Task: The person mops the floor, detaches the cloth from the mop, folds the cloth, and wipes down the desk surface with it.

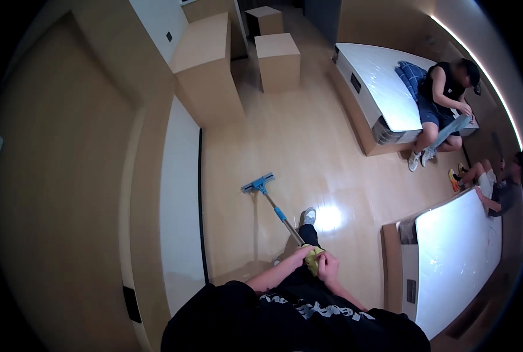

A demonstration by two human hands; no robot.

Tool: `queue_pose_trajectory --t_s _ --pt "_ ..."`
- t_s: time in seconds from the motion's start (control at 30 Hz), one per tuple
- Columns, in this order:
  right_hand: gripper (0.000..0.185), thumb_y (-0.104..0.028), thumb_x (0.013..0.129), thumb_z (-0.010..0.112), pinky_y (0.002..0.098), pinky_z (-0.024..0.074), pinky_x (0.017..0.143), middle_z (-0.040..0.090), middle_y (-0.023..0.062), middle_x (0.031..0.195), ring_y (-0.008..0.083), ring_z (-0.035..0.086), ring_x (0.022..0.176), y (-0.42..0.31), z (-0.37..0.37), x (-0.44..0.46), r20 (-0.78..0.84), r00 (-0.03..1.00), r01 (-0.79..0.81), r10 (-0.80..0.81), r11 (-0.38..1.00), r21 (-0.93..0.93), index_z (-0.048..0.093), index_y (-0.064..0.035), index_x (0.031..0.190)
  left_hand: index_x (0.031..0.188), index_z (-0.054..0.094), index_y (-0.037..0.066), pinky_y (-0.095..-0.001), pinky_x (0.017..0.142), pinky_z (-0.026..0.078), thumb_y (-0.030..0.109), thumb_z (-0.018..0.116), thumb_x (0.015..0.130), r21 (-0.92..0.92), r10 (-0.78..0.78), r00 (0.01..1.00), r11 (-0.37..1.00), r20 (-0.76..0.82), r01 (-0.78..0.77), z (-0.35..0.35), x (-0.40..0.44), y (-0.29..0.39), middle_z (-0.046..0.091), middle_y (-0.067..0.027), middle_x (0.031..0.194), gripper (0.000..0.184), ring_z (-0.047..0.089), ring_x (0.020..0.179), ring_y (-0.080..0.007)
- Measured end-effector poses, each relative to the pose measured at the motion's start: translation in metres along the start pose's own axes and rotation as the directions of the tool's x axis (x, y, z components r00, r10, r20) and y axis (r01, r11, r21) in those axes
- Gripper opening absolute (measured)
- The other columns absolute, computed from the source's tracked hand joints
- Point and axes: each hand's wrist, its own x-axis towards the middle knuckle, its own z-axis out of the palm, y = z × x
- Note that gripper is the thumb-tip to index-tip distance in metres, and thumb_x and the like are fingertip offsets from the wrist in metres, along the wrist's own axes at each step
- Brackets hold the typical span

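Observation:
A yellow-green cloth (313,261) is bunched between my two hands, in front of my dark clothing. My left hand (301,253) is closed at the cloth's left side, by the upper part of a mop pole (291,227). Fingers curled, my right hand (328,266) grips the cloth's right side. The pole runs forward to a flat blue mop head (258,183) on the wood-coloured floor (232,152). Where the pole's upper end meets my left hand and the cloth is hard to make out.
One person (443,88) sits on a mattress (376,88) at the upper right, holding a bluish cloth (454,129). Another person (499,188) is beside the nearer mattress (455,252). Wooden box units (278,58) stand ahead; a panelled wall (68,176) runs along the left.

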Motion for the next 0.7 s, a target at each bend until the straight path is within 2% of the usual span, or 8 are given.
queue_pose_trajectory --t_s 0.07,0.1,0.2,0.33,0.43,0.47,0.53,0.7 --pt "0.022 -0.01 0.087 0.047 0.0358 0.0492 0.061 0.063 0.0148 0.069 0.0284 0.063 0.063 0.001 0.027 0.031 0.083 0.996 -0.014 0.012 1.0 0.015 0.062 0.0001 0.076 0.098 0.062 0.006 -0.0385 0.057 0.052 0.028 0.068 0.078 0.069 -0.087 0.996 0.994 -0.019 0.088 -0.029 0.04 0.018 0.065 -0.0097 0.088 0.03 0.064 0.073 -0.0231" --pt "0.02 -0.011 0.086 0.049 0.037 0.0492 0.06 0.062 0.0151 0.068 0.0298 0.063 0.064 -0.001 0.044 0.055 0.118 0.992 0.036 -0.039 0.999 0.031 0.062 -0.0009 0.075 0.098 0.061 0.007 -0.0375 0.055 0.051 0.031 0.068 0.078 -0.043 -0.011 0.995 0.999 0.099 0.015 -0.038 0.031 0.048 0.064 -0.0093 0.087 0.032 0.064 0.075 -0.0222" --pt "0.017 -0.011 0.083 0.051 0.0393 0.0488 0.059 0.061 0.0161 0.068 0.0327 0.062 0.064 -0.021 0.07 0.14 0.24 0.95 0.21 -0.199 0.977 -0.021 0.061 -0.0017 0.073 0.099 0.061 0.006 -0.0383 0.067 0.055 0.027 0.06 0.085 -0.21 0.061 0.991 0.977 0.117 -0.035 -0.065 0.081 0.108 0.065 -0.0094 0.089 0.026 0.064 0.078 -0.0228" --pt "0.012 -0.011 0.081 0.053 0.0412 0.0481 0.06 0.059 0.0166 0.072 0.0342 0.059 0.064 -0.06 0.113 0.248 0.141 0.947 0.286 -0.29 0.957 0.045 0.06 -0.0022 0.076 0.096 0.061 0.004 -0.041 0.079 0.054 0.028 0.055 0.088 -0.444 0.145 0.941 0.896 0.307 0.007 -0.104 0.109 0.214 0.065 -0.0105 0.091 0.026 0.064 0.082 -0.0247" --pt "0.012 -0.011 0.081 0.053 0.0409 0.0482 0.06 0.059 0.0168 0.075 0.0345 0.06 0.067 -0.077 0.146 0.322 0.069 0.959 0.263 -0.276 0.952 0.157 0.06 -0.0015 0.077 0.097 0.061 0.004 -0.0394 0.081 0.054 0.029 0.05 0.087 -0.584 0.153 0.985 0.807 0.074 -0.082 -0.104 0.083 0.304 0.064 -0.0119 0.09 0.03 0.064 0.083 -0.0242" --pt "0.012 -0.011 0.081 0.053 0.0409 0.0482 0.06 0.059 0.0168 0.075 0.0345 0.06 0.067 -0.082 0.159 0.34 0.076 0.957 0.265 -0.28 0.949 0.169 0.06 -0.0015 0.077 0.097 0.061 0.004 -0.0394 0.081 0.054 0.029 0.05 0.087 -0.588 0.156 0.986 0.804 0.061 -0.091 -0.119 0.098 0.314 0.064 -0.0119 0.09 0.03 0.064 0.083 -0.0242" --pt "0.011 -0.011 0.081 0.054 0.0423 0.0492 0.064 0.061 0.016 0.079 0.0341 0.061 0.071 -0.1 0.182 0.371 0.104 0.935 0.298 -0.34 0.91 0.29 0.061 -0.0032 0.08 0.101 0.06 0.004 -0.0393 0.084 0.053 0.031 0.05 0.087 -0.571 0.426 0.905 0.749 0.024 -0.337 -0.155 0.136 0.323 0.064 -0.0121 0.096 0.032 0.064 0.088 -0.0244" --pt "0.012 -0.012 0.08 0.053 0.0427 0.0491 0.063 0.062 0.0155 0.078 0.0344 0.061 0.071 -0.184 0.226 0.434 0.12 0.88 0.413 -0.459 0.866 0.283 0.061 -0.0034 0.077 0.103 0.059 0.004 -0.0394 0.084 0.053 0.031 0.05 0.087 -0.692 0.487 0.871 0.605 -0.069 -0.393 -0.18 0.12 0.392 0.064 -0.0118 0.098 0.033 0.064 0.09 -0.0241"
